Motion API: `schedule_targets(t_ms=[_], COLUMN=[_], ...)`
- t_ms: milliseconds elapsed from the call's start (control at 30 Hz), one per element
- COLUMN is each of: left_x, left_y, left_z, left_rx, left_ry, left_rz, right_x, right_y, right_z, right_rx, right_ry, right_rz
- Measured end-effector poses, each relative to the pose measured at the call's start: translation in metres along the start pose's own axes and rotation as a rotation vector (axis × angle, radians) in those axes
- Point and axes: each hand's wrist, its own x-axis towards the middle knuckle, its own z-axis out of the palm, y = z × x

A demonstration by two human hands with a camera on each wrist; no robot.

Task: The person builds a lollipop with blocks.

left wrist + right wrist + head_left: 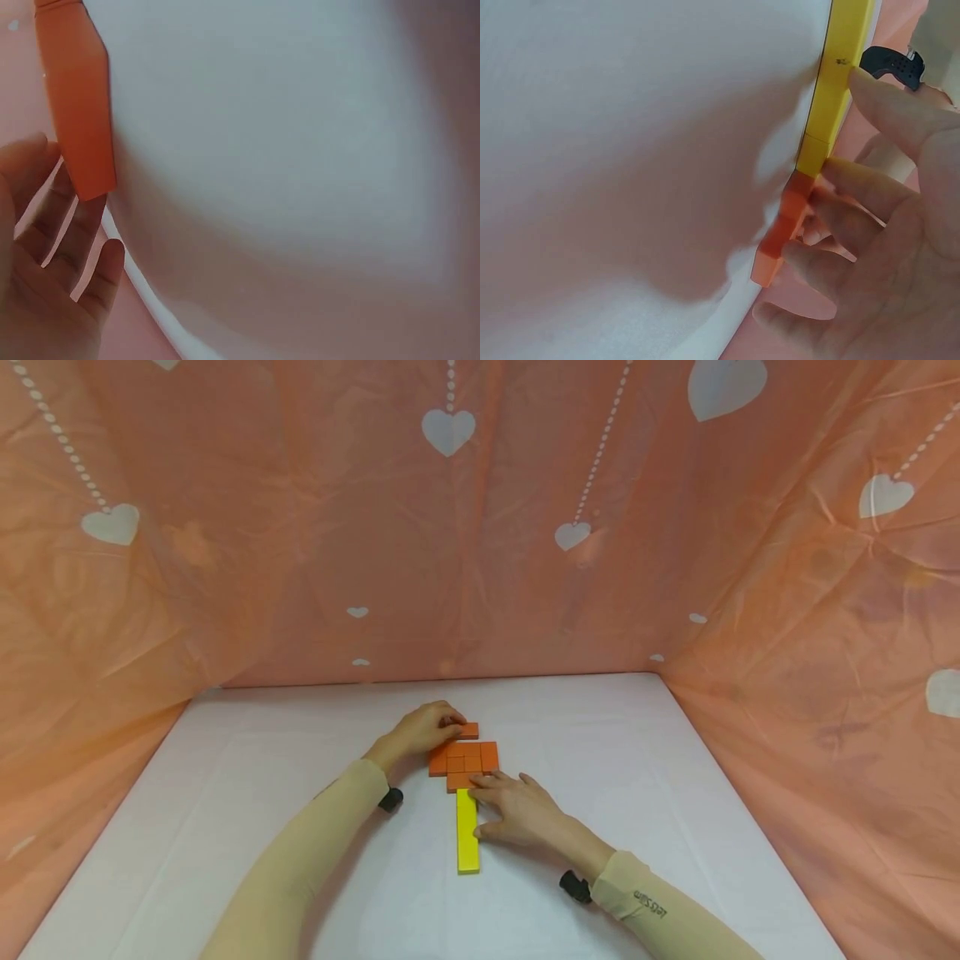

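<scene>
In the head view, a group of flat orange blocks [489,757] lies fitted together on the white table. My left hand [420,728] pinches the left end of a separate small orange block [470,730] just beyond the group. A long yellow strip [467,839] runs from the group's near side toward me; a seam crosses its yellow surface [79,97] nowhere in the left wrist view, where orange block sides show beside the left fingers. My right hand [521,810] rests along the right side, its spread fingertips touching the yellow pieces [832,97] and orange pieces [797,191].
A white cloth covers the table [637,735]. Peach curtains [480,568] with white hearts stand along the back and both sides. Each wrist carries a small black camera mount, one by the left sleeve [300,860] and one by the right sleeve [667,910].
</scene>
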Motion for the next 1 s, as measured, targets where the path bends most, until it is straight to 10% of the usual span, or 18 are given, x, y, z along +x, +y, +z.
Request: schedule_targets(t_ms=[1000], left_x=[-0.0091], left_y=[0.0028], left_z=[-0.0007], left_rx=[-0.027], left_ry=[0.005], left_rz=[0.045], right_x=[-0.0014], right_y=[-0.0011], right_z=[-0.0017], right_rx=[0.008], right_ry=[0.008], right_rz=[0.000])
